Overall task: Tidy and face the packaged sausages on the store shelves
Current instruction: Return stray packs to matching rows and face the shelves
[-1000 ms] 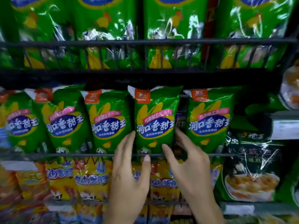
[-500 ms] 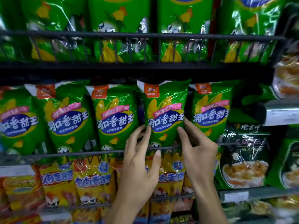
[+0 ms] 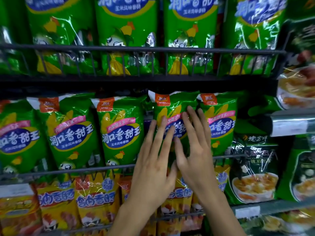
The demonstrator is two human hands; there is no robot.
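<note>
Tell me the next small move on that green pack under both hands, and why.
Probably press the green pack gently back and square. Both the left hand and right hand lie flat on its front, and its top stands higher than the neighbouring pack.

Your way to the middle shelf is barred low by the wire front rail and overhead by the dark upper shelf, the green sausage packs stand nearly shoulder to shoulder, and only a narrow dark gap opens between two of them.
</note>
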